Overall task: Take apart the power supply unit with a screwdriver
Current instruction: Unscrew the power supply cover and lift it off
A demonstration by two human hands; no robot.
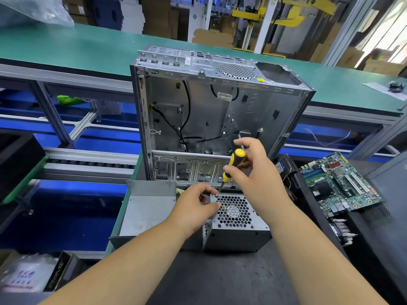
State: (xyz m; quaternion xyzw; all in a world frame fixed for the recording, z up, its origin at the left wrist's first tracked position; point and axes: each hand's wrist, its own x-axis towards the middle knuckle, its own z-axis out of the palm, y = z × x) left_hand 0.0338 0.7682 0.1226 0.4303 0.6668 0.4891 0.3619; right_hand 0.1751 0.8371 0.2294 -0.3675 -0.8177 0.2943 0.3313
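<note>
With the power supply unit (236, 219) near the worktop's (231, 280) left edge, my left hand (193, 203) pinches its top while my right hand (253, 172) grips the screwdriver (231, 167); I'd keep the tip seated squarely, pressing down.

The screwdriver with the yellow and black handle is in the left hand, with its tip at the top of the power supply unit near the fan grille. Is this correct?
Not quite. The head view shows the screwdriver gripped by the right hand, not the left. The left hand rests on the power supply unit, beside the fan grille. The tip is indeed at the unit's top near the grille.
</note>
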